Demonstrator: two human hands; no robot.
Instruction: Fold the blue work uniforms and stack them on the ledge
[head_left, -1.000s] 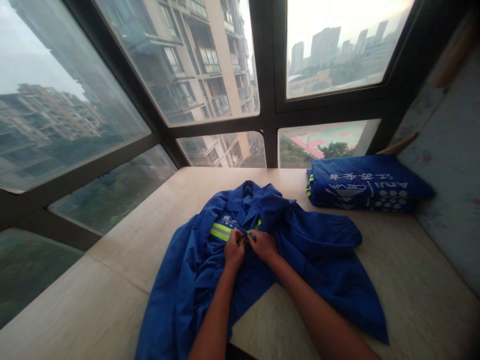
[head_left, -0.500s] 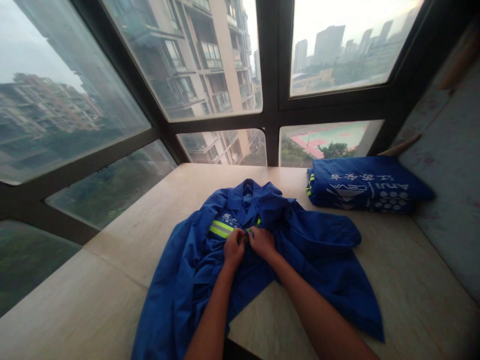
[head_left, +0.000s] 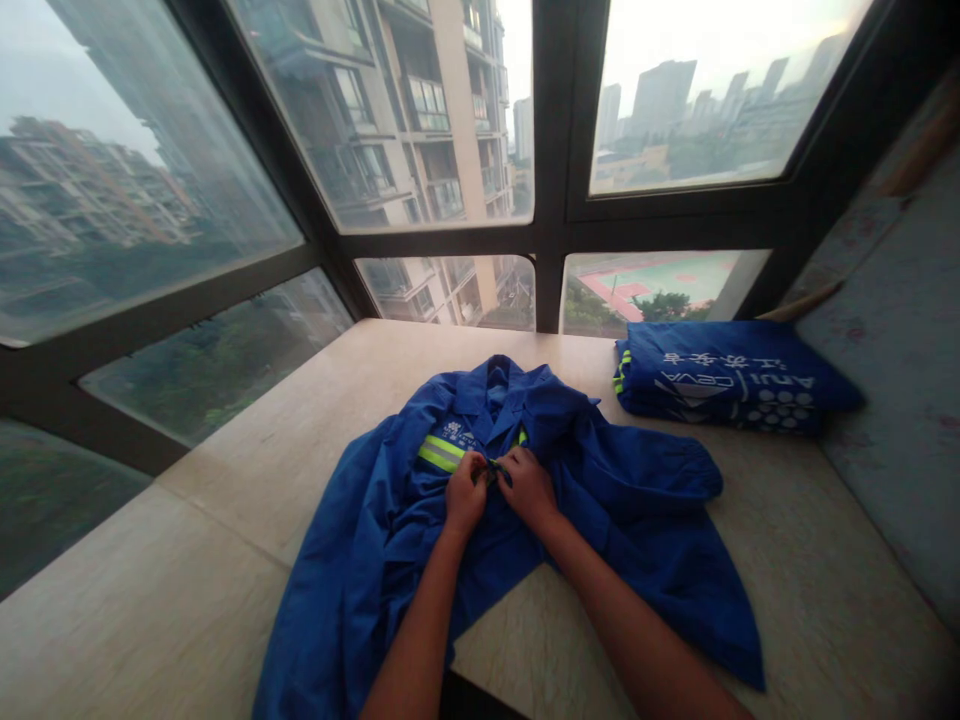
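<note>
To your left, beyond the crumpled sleeve of the blue jacket [head_left: 345, 560], your left hand [head_left: 466, 492] has a broad bare stretch of ledge [head_left: 195, 570] to pass over, bounded by the dark window frame [head_left: 551, 240], which also closes off the far side behind a narrow strip past the collar. Your right hand [head_left: 527, 490] has open ledge between the jacket and the patterned wall [head_left: 892, 420], but the folded blue bundle [head_left: 739, 375] blocks the far right corner, and inward each hand meets the other.
</note>
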